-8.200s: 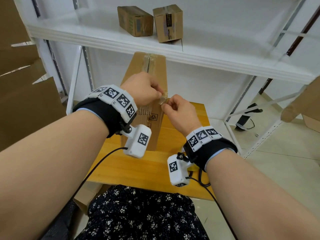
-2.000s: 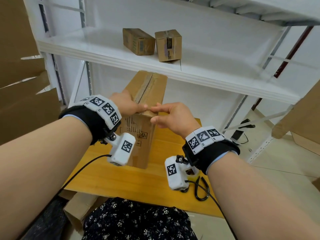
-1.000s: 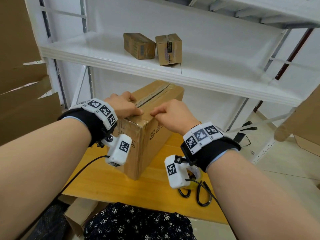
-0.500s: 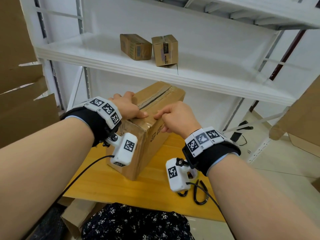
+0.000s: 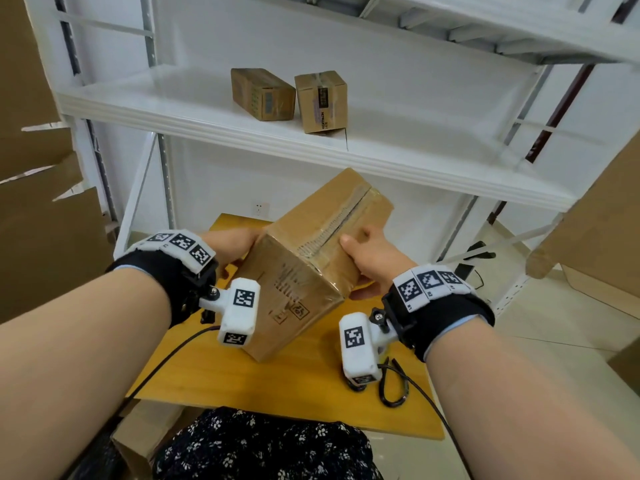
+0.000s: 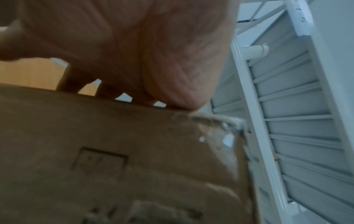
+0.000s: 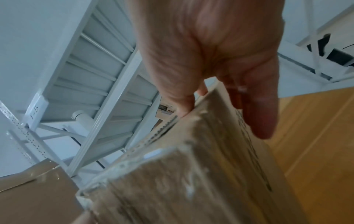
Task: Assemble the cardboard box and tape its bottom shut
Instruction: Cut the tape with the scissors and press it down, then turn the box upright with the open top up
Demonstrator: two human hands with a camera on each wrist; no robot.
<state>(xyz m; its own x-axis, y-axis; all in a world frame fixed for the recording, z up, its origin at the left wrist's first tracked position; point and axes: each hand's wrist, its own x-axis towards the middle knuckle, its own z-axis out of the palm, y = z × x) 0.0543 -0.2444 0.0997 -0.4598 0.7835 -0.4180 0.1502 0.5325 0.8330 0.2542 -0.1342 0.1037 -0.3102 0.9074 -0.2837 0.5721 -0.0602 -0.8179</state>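
Left hand: the left hand (image 5: 231, 244) grips the left side of the cardboard box (image 5: 304, 268), fingers wrapped behind its far edge; in the left wrist view the palm (image 6: 153, 50) lies against the upper edge of the box.
Right hand: the right hand (image 5: 375, 258) grips the right side of the box, thumb on the taped face and fingers (image 7: 262, 115) spread down the side panel.
Cardboard box: held between both hands, tilted, above the wooden table (image 5: 221, 379); its lowest corner is at or just above the tabletop, and contact cannot be told. The flaps on the upward face are closed.
Tape: a clear strip of tape (image 5: 341, 221) runs along the seam of the upward face of the box and wrinkles over the near edge.
Printing: dark marks and small symbols show on the box's front panel, too blurred to read.
Wrist cameras: a white camera unit hangs below each wrist, both near the box; a black cable (image 5: 393, 386) loops on the table right of the box.
Shelf: a white shelf (image 5: 398, 147) stands behind and above the box, carrying two small cardboard boxes (image 5: 289, 97) side by side.
Surroundings: flat cardboard sheets (image 5: 38, 216) lean well left of the box, and more cardboard shows far right.
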